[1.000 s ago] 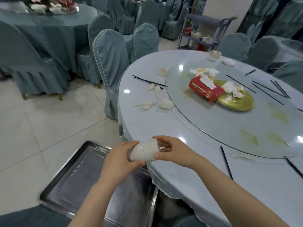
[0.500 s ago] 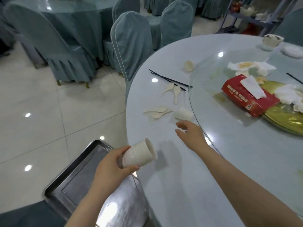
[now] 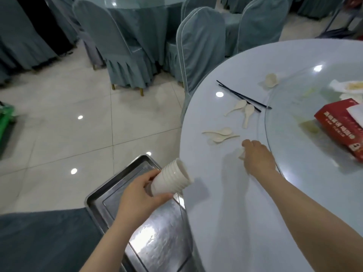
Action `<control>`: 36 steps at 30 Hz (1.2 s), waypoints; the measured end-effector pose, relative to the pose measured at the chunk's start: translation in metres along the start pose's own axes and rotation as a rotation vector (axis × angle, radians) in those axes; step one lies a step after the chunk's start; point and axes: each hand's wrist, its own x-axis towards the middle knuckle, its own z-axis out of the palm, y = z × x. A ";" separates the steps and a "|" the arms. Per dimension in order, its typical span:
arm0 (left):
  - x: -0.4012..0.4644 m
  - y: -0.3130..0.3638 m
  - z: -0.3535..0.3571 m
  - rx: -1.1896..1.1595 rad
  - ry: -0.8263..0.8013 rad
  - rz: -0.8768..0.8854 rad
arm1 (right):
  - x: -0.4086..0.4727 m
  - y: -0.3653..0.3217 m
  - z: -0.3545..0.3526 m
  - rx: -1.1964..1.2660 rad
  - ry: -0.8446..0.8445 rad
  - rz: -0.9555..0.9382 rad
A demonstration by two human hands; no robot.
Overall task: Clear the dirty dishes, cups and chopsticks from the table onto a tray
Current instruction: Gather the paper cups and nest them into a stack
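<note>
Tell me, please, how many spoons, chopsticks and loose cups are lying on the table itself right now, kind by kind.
Spoons: 4
Chopsticks: 2, one black pair
Loose cups: 2, one at the glass turntable's edge, one under the right hand
Total: 8

Shiny metal tray (image 3: 125, 174); glossy tabletop (image 3: 225, 222); cloth-covered chairs (image 3: 200, 48)

A restaurant banquet hall is being shown. Large round tables (image 3: 225, 222) are being covered in pale blue cloth, one topped by a glass turntable (image 3: 314, 154). Chairs (image 3: 200, 50) are being dressed in matching pleated blue-grey covers across a glossy tiled floor (image 3: 59, 134). Used spoons (image 3: 246, 114), black chopsticks (image 3: 241, 95) and a red tissue box (image 3: 341, 124) are being left on the nearest table.
</note>
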 end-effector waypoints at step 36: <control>-0.266 -0.196 -0.401 -0.083 0.530 0.131 | -0.375 -0.551 -0.147 1.168 -0.389 -0.790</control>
